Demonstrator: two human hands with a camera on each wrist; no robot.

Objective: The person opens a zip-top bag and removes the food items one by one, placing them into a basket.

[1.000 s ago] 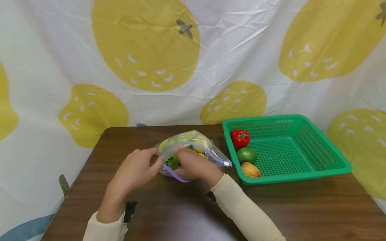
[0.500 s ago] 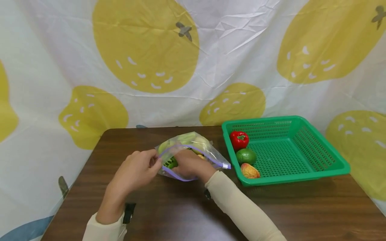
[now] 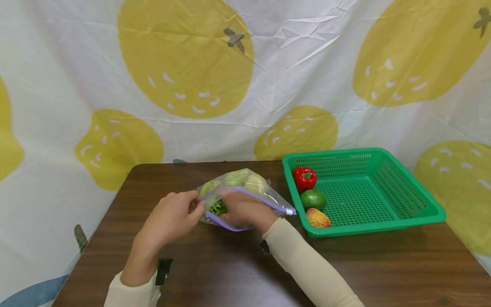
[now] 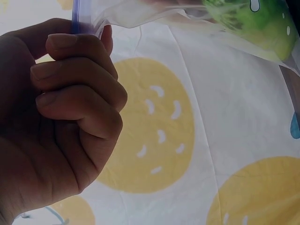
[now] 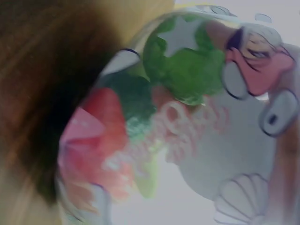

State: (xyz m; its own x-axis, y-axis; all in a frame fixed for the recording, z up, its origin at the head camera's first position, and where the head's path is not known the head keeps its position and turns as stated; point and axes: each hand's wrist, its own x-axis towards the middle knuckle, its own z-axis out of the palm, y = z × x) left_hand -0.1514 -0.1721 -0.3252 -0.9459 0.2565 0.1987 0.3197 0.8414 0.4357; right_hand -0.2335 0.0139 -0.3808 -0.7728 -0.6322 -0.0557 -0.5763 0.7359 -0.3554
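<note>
A clear zip bag [image 3: 276, 200] with a purple seal lies on the brown table, holding several green and yellowish pieces of produce. My left hand [image 3: 171, 215] pinches the left corner of the bag's mouth; in the left wrist view its curled fingers [image 4: 86, 72] grip the purple strip [image 4: 82, 16]. My right hand [image 3: 245, 209] reaches inside the bag, fingers hidden by film and produce. Beside its thumb shows a green piece with dark markings [image 3: 218, 207]. Through the printed film, the blurred right wrist view shows a round green piece [image 5: 185, 70] and a reddish one [image 5: 101, 140].
A green plastic basket [image 3: 383, 228] stands right of the bag. Along its left side lie a red bell pepper [image 3: 304, 178], a green avocado-like fruit [image 3: 313, 199] and a yellow-red fruit [image 3: 318, 218]. Behind the table hangs a lemon-print cloth [image 3: 215, 140].
The right hand has shifted slightly left inside the bag, and the bag's upper rim now lies lower over it. The left hand keeps its hold on the corner.
</note>
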